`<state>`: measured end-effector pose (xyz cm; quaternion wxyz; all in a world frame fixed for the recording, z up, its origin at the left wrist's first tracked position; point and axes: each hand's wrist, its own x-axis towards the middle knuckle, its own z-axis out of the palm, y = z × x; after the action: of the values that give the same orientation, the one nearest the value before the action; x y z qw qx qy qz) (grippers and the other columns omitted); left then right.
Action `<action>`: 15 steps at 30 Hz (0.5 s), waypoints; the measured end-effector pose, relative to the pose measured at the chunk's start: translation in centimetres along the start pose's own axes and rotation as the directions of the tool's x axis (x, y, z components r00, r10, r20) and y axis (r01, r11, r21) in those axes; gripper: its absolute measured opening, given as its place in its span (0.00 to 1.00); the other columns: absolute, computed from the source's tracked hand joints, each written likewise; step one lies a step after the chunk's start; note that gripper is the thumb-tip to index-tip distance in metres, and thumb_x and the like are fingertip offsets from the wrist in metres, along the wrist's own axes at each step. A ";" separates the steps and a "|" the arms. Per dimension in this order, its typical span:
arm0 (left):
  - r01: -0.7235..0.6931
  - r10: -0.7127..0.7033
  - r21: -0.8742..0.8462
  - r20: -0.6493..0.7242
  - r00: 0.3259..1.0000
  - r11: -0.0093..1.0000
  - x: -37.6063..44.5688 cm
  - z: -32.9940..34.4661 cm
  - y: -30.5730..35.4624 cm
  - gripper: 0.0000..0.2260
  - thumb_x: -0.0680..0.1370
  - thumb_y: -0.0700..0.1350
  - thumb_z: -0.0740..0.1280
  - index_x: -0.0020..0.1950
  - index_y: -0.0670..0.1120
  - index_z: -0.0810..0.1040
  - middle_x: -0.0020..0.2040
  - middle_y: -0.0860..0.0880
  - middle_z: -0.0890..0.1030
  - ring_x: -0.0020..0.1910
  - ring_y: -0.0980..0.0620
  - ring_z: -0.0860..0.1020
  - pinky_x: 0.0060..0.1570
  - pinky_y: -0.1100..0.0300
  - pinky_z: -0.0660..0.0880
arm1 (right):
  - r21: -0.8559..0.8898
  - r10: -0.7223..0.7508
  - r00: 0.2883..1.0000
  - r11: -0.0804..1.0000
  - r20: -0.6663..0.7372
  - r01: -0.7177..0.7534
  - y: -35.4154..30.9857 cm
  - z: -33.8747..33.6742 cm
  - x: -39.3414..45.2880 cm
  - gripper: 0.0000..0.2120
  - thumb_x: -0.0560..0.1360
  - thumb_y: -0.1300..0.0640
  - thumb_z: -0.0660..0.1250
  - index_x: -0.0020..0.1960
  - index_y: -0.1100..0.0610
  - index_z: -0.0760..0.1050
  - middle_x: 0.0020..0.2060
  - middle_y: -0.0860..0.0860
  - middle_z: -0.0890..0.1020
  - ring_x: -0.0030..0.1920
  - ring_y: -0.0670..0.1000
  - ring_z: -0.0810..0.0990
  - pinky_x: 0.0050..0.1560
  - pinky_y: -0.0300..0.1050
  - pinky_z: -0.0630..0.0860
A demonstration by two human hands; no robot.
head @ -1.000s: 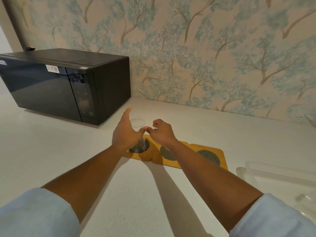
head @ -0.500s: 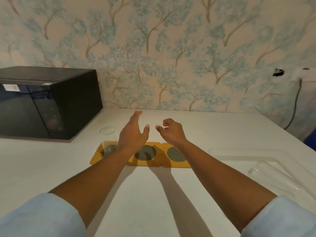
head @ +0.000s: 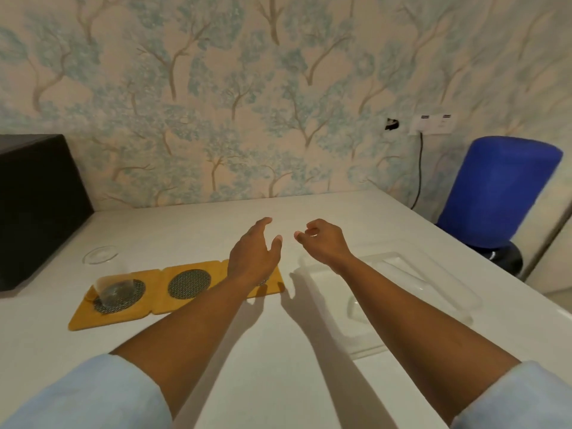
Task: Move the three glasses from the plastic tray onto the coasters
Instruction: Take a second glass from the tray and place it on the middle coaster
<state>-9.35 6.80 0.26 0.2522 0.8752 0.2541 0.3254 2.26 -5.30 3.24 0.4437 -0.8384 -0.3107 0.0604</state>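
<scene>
Glass (head: 106,281) upright on leftmost coaster (head: 105,300); hands empty.

Wallpaper (head: 235,88) printed with pale blue trees on a cream ground is covering the back wall. A white surface (head: 185,224) is running up to it. A black appliance (head: 37,205) is sitting at the left. At the right, a white socket plate (head: 432,124) is feeding a dark cable (head: 420,168), and a blue chair back (head: 495,193) is standing beside the surface.
</scene>
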 end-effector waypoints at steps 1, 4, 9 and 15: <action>-0.007 0.007 -0.020 0.025 1.000 1.000 -0.1 0.9 0.7 0.23 0.79 0.57 0.60 0.73 0.53 0.65 0.68 0.50 0.75 0.64 0.49 0.75 0.55 0.52 0.74 | -0.005 0.014 1.000 1.000 -0.012 -0.014 0.7 -0.9 -0.2 0.25 0.73 0.46 0.69 0.64 0.59 0.73 0.58 0.55 0.80 0.57 0.54 0.78 0.57 0.49 0.76; -0.018 0.024 -0.069 0.091 0.996 0.997 -0.4 2.7 2.2 0.23 0.79 0.56 0.62 0.72 0.52 0.67 0.68 0.51 0.75 0.63 0.50 0.75 0.59 0.50 0.74 | -0.045 0.041 0.999 0.998 -0.030 -0.042 2.1 -2.7 -0.5 0.24 0.73 0.46 0.69 0.63 0.59 0.74 0.57 0.54 0.80 0.56 0.54 0.78 0.56 0.48 0.76; -0.036 0.052 -0.073 0.234 0.971 0.997 -1.2 5.6 4.4 0.20 0.78 0.56 0.63 0.67 0.51 0.72 0.60 0.51 0.80 0.58 0.51 0.78 0.55 0.53 0.75 | -0.165 0.071 0.997 0.984 -0.002 -0.071 4.6 -5.3 -1.2 0.24 0.72 0.46 0.70 0.62 0.59 0.75 0.57 0.54 0.80 0.56 0.53 0.78 0.53 0.45 0.75; -0.014 0.022 -0.023 0.422 0.906 1.000 -2.4 8.5 6.2 0.18 0.78 0.57 0.62 0.64 0.50 0.76 0.60 0.50 0.81 0.57 0.50 0.79 0.53 0.57 0.74 | -0.465 0.144 0.976 0.884 0.161 -0.054 6.7 -7.2 -1.8 0.22 0.72 0.46 0.69 0.48 0.66 0.79 0.47 0.59 0.82 0.53 0.59 0.80 0.46 0.49 0.76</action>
<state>-3.27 -1.68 -2.67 0.3067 0.9246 0.1824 0.1332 6.64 -14.20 2.04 0.1982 -0.9244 -0.3138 0.0883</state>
